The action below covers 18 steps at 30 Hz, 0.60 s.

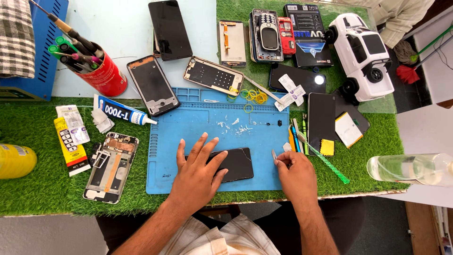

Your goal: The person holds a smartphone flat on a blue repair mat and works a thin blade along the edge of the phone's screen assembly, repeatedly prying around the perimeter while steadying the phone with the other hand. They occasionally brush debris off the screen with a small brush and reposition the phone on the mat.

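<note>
Left grip (198, 171) flat on phone (236, 164)

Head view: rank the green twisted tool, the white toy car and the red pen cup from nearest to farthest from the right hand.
From the right hand:
1. Green twisted tool, just to its right on the grass mat.
2. White toy car, far right corner.
3. Red pen cup, far left.

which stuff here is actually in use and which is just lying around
In use: left hand flat on the cracked black phone; right hand pinching a small metal blade; blue work mat.

Lying about: white toy car, glue tube, red pen cup, opened phone.
</note>
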Tool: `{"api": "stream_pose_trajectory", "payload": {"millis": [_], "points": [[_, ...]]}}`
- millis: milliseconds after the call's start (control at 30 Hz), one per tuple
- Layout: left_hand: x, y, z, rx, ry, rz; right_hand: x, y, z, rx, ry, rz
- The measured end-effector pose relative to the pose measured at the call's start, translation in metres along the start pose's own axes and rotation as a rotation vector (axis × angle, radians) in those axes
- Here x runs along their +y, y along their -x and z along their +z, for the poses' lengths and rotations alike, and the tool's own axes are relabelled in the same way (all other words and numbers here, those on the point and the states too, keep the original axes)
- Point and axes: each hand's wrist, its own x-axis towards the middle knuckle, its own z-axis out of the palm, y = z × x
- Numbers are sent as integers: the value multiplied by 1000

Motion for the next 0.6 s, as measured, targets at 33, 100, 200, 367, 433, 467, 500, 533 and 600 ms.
{"api": "stream_pose_trajectory", "payload": {"millis": [33,100,200,367,433,467,500,533,600], "points": [[2,-1,1,-9,0,7,-1,1,-2,-22,-25,4],[4,-2,1,-21,-10,29,-4,5,-4,-79,-107,31],[6,-2,1,-41,-22,68,-10,12,-1,-146,-251,-13],[4,-2,1,-90,9,110,-15,10,0,-142,-256,-337],[4,-1,1,-113,-10,108,-14,4,-3,-193,-225,-346],[4,-1,1,-123,-21,105,-14,0,-5,-219,-209,-355],[4,0,1,-125,-19,103,-13,-3,-6,-233,-223,-386],[4,0,1,-127,-17,105,-13,-6,-6,-244,-238,-415],[3,-1,2,-125,-5,108,-12,-10,-6,-262,-231,-441]]}}
